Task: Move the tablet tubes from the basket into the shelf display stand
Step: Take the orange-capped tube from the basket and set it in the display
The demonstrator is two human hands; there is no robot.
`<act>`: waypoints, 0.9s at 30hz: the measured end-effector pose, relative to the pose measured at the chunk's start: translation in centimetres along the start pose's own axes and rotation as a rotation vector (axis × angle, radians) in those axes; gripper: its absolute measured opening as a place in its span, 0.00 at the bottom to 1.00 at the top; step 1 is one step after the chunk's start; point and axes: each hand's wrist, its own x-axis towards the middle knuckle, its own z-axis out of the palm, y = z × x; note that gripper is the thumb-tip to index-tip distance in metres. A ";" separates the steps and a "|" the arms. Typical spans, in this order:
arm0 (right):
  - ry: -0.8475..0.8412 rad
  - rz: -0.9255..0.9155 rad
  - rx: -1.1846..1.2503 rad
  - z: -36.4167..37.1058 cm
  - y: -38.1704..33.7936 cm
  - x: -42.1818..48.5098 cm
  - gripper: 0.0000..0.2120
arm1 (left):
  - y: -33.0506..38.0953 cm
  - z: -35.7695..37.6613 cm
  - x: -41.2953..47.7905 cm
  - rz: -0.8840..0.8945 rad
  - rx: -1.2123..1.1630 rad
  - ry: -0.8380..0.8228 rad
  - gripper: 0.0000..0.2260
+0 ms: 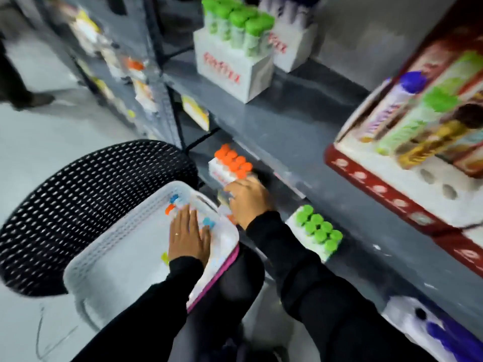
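white plastic lattice forms the basket (104,246), which rests on the person's lap beside a black perforated chair (78,199). only a few tablet tubes (172,205) lie in it, seen as blurred orange and blue caps near its far wall, with a yellow-green cap (165,258) nearer the body. left hand (188,235): laid flat and open, fingers together, palm down over the tubes in the basket; whether it presses on one cannot be told. right hand (248,202): curled beside the basket's far corner, just below the orange-capped pack (231,167) on a lower shelf (287,142); it seems closed around something pale with an orange end, but blur hides what it is.

judged handling: the tubes look like light, rigid plastic cylinders with smooth, probably slippery walls; they would roll when lying down. a grip around the mid-body, or at the ribbed cap, looks safest, and each tube should go in upright, cap up.

further right, a green-capped pack (317,235) sits on the same lower level, full. on the upper shelf a white carton (232,61) holds upright green-capped tubes. at far right the red display stand (386,189) has a white top with round holes, several empty, and tubes stand in its rear rows.
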 end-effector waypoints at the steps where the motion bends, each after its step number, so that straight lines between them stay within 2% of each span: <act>1: -0.140 0.006 0.021 2.2 -0.9 0.7 0.10 | -2.6 0.6 -1.2 -0.091 0.020 -0.040 0.28; 3: -0.375 0.003 0.025 5.7 -2.5 1.2 0.15 | -6.4 1.7 -3.1 -0.215 0.053 -0.114 0.31; 6: -0.529 0.012 -0.030 9.5 -3.8 1.5 0.17 | -9.0 2.9 -4.2 -0.342 0.060 -0.168 0.32; 12: -0.619 0.008 -0.167 15.7 -5.7 4.2 0.18 | -11.1 6.0 -4.6 -0.394 0.134 -0.209 0.29; 16: -0.601 0.003 -0.264 19.0 -6.4 5.5 0.16 | -11.7 7.3 -5.2 -0.373 0.162 -0.184 0.30; 22: -0.622 -0.013 -0.338 20.6 -7.5 5.6 0.12 | -12.0 7.7 -5.3 -0.397 0.177 -0.183 0.30; 24: -0.645 0.008 -0.308 19.9 -7.9 5.7 0.14 | -12.1 7.6 -5.4 -0.403 0.168 -0.203 0.30; 27: -0.700 0.046 -0.214 18.0 -8.0 5.9 0.24 | -12.1 7.4 -5.4 -0.416 0.140 -0.248 0.30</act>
